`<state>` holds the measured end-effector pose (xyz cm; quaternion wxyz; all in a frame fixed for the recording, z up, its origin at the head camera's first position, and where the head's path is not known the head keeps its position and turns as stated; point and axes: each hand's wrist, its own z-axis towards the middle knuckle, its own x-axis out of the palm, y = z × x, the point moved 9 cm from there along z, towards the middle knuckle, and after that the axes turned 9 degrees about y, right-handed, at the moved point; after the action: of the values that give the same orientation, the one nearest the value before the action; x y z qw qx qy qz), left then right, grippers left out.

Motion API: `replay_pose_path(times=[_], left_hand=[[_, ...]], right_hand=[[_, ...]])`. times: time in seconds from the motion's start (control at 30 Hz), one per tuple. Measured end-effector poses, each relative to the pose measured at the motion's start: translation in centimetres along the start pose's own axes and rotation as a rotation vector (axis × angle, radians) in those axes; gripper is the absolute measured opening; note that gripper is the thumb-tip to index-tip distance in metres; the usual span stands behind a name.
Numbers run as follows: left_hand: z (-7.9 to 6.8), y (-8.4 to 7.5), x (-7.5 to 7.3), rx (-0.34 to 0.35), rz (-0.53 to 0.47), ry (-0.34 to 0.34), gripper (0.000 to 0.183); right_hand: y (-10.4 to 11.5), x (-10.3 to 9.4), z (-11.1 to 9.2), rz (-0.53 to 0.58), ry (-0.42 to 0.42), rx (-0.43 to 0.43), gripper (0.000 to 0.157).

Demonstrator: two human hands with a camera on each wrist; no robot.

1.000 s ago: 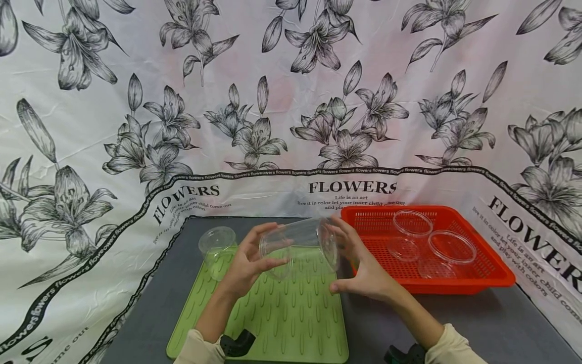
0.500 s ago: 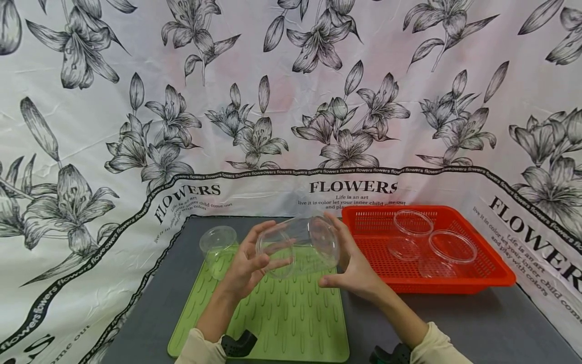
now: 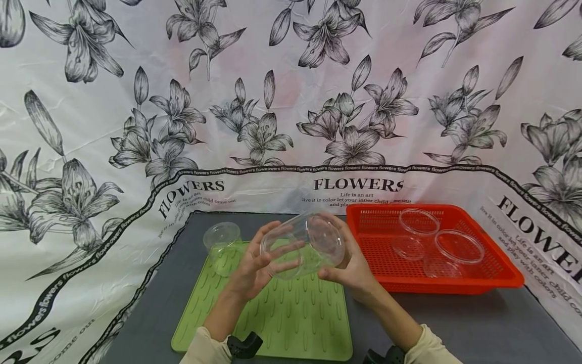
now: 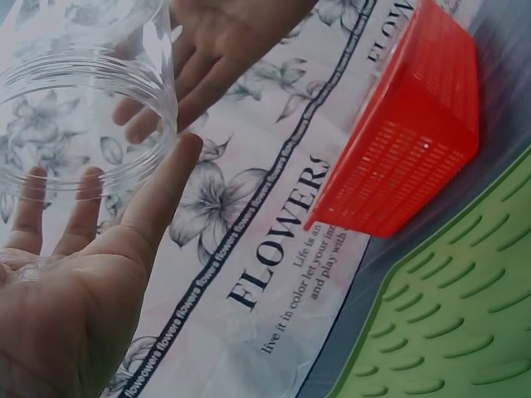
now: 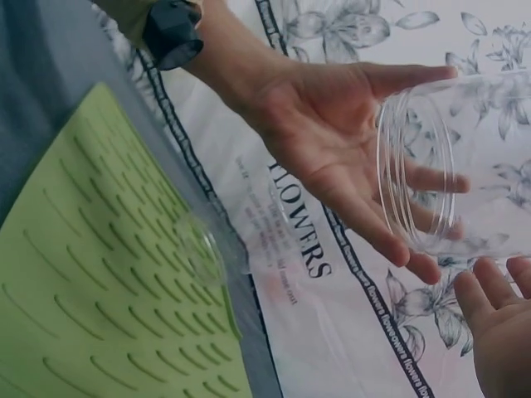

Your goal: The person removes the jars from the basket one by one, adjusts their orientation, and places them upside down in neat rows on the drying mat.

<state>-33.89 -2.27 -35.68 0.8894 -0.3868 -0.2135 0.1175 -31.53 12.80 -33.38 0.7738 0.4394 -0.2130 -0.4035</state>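
Between my hands a clear jar [image 3: 303,227] is held up on its side above the green mat [image 3: 291,323]. Its threaded mouth points left and its base right. My left hand [image 3: 249,268] grips the mouth end, thumb in front and fingers showing through the clear wall. At the base end, my right hand [image 3: 356,265] holds the jar with its thumb low and its fingers behind. The right wrist view shows the screw threads [image 5: 406,170] of the jar against the left palm. Another clear jar [image 3: 222,237] stands at the mat's far left corner.
A red basket [image 3: 454,285] with perforated walls stands on the right side of the grey table [image 3: 436,328]. Inside it are two clear jars, one farther back [image 3: 416,225] and one nearer [image 3: 456,250]. A flower-printed sheet [image 3: 291,126] hangs behind the table.
My right hand has shifted left along with the jar's base, and its thumb has come closer under the jar. The jar has turned slightly, its base facing more toward the head camera.
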Motion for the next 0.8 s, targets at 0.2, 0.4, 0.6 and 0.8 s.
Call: replay_pose_path(times=[0.2,0.4,0.6,0.8], left_hand=[[-0.4,0.6,-0.7,-0.008,-0.035,-0.045,0.066],[-1.3,0.4,-1.9,-0.045,0.093,-0.123,0.075],[-2.8,-1.6,-3.0,-0.072,0.379,-0.245,0.08],[-4.2,-6.0,-2.9,0.169,0.655,-0.325,0.046]], right_hand=[[-0.2,0.1,0.2,0.012,-0.011,0.002,0.098],[-0.5,0.1,0.5,-0.001,-0.019,0.005,0.097],[-1.1,-0.4,0.7,-0.028,-0.039,0.01,0.095],[-2.0,-1.0,0.7,-0.042,-0.069,0.011,0.093]])
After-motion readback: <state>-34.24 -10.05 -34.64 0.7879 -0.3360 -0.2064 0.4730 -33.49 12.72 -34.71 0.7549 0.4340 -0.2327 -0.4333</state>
